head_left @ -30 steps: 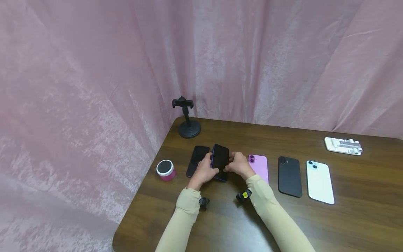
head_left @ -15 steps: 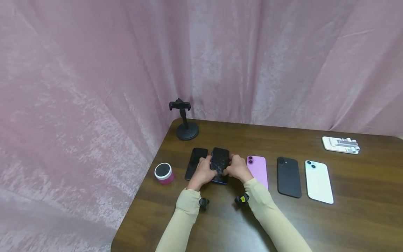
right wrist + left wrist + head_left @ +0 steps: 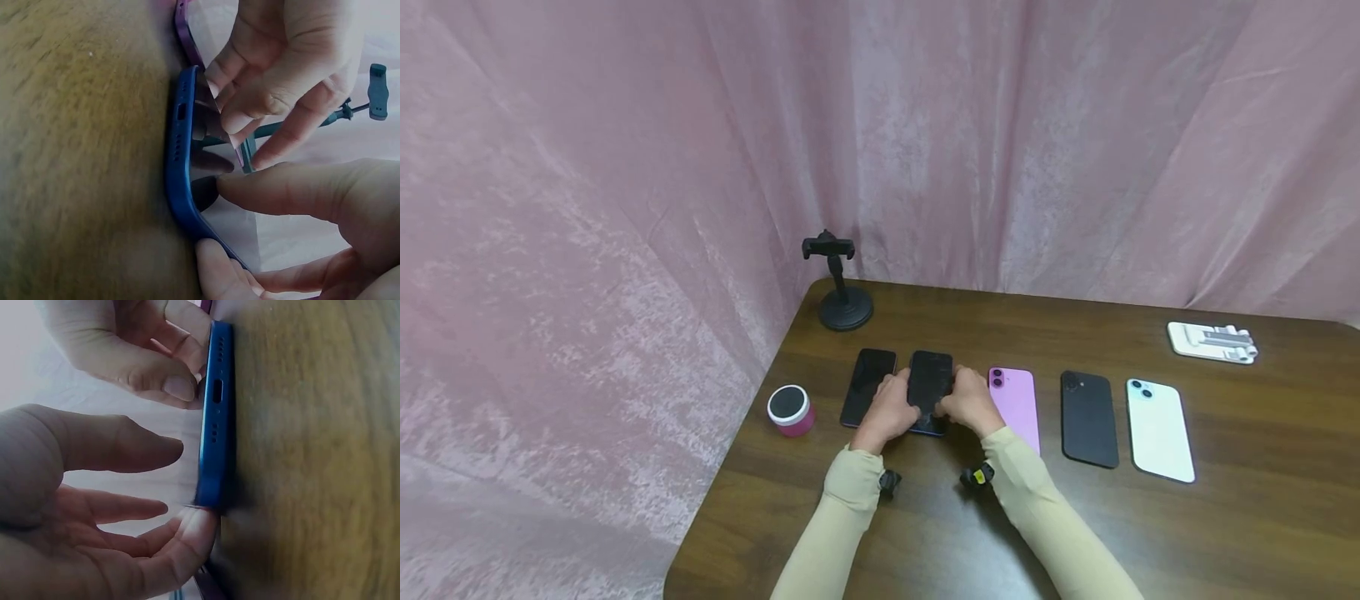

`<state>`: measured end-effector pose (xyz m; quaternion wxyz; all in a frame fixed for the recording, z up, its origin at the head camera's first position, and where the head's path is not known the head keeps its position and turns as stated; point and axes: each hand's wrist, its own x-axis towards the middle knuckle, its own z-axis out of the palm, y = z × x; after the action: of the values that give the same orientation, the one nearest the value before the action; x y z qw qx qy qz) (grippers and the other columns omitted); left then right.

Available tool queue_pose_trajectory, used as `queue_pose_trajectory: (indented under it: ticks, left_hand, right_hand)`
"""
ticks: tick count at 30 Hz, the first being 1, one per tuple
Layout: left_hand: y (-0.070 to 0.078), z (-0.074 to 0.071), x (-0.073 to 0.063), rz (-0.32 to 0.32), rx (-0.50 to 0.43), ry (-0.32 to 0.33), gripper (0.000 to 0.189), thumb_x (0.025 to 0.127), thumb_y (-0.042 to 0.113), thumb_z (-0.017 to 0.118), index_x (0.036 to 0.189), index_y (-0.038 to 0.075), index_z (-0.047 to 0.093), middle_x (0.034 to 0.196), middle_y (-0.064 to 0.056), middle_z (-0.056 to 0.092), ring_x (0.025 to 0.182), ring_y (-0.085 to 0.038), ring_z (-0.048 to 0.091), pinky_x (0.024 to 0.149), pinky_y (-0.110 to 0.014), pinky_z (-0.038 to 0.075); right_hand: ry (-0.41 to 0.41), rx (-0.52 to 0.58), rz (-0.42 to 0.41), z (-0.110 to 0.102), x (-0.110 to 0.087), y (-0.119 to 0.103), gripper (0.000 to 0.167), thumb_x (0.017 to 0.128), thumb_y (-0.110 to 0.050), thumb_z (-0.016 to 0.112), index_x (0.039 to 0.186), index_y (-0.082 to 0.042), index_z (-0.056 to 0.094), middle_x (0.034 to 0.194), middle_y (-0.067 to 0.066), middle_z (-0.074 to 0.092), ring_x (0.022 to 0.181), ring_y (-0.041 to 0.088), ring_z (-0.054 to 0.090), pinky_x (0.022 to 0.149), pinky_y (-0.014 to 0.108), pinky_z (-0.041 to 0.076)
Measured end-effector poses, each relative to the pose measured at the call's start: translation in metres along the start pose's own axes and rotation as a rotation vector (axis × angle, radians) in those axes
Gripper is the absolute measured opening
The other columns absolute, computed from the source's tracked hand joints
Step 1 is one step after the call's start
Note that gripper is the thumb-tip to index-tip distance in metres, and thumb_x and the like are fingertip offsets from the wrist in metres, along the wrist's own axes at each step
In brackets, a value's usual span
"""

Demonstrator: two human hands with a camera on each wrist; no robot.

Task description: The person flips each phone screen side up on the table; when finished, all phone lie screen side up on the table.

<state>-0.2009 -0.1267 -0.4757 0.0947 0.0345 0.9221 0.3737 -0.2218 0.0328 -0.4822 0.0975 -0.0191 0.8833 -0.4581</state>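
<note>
A pink curtain [image 3: 925, 150] hangs beyond both hands and to their left. Under the hands spreads a brown wooden table [image 3: 745, 508]. Cream sleeves [image 3: 1045, 508] lead to the wrists. A black stand [image 3: 844, 308] rises ahead of the left hand, slightly to its left. The left hand [image 3: 887, 410] and right hand [image 3: 970, 402] both grasp the blue-edged phone [image 3: 930, 383], fingers curled at its opposite long sides, thumbs over the screen; whether the thumbs press on it I cannot tell. The phone sits between the hands, screen up, low at the tabletop. Just left of the left hand lies a dark phone [image 3: 868, 383]. Right of the right hand, in order, lie a white phone [image 3: 1161, 429] farthest, a black phone [image 3: 1090, 421] nearer, and a lilac phone [image 3: 1015, 408] nearest. A pink jar [image 3: 791, 410] stands left of the left hand.
</note>
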Motion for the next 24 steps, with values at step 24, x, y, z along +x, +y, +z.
queue_pose_trajectory:
  ticks: [24]
  left_hand:
    - [0.014,0.009,-0.006,-0.023,0.025,0.043,0.071,0.083,0.011,0.078,0.146,-0.002,0.046,0.138,-0.03,0.045,0.121,-0.044,0.044,0.1,-0.054,0.042]
  right_hand:
    - [0.009,-0.17,-0.126,-0.014,-0.013,0.0,0.068,0.081,-0.015,0.08,0.135,0.015,0.051,0.118,0.029,0.06,0.108,0.039,0.056,0.093,0.054,0.047]
